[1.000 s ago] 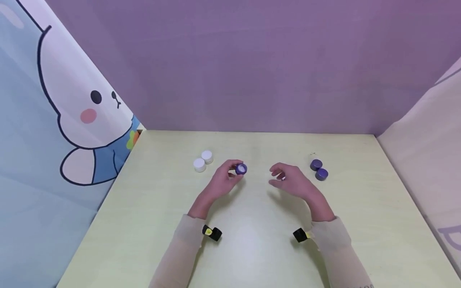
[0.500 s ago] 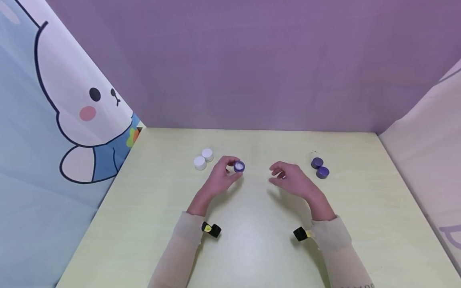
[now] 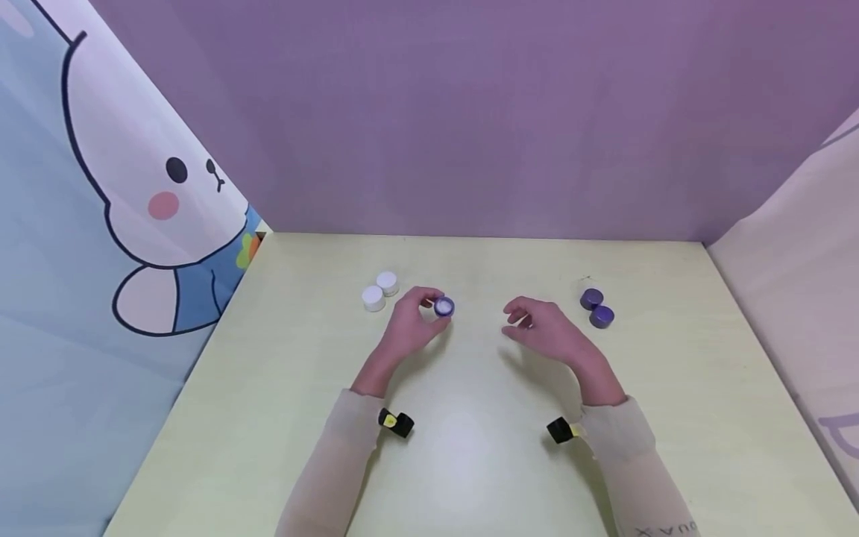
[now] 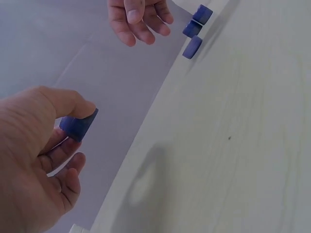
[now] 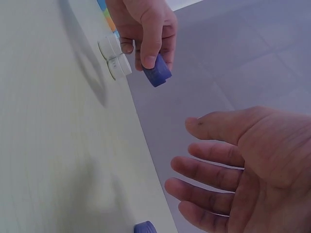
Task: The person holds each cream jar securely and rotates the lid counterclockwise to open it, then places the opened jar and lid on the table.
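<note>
Left hand [image 3: 407, 328] pinches purple cap [image 3: 444, 306] above mid-table; right hand [image 3: 545, 330] near it, fingers loosely spread, holding nothing. Bare table [image 3: 470, 447] between and before the hands. White caps [image 3: 379, 291] left, purple pair [image 3: 596, 309] right, both inside the far edge. Versus earlier: cap barely shifted.

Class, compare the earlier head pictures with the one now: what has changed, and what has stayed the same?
Very little changed. The left hand still pinches the purple cap, drawn slightly nearer the two white caps. The right hand stays open and holds nothing. The two purple caps on the table have not moved.
</note>
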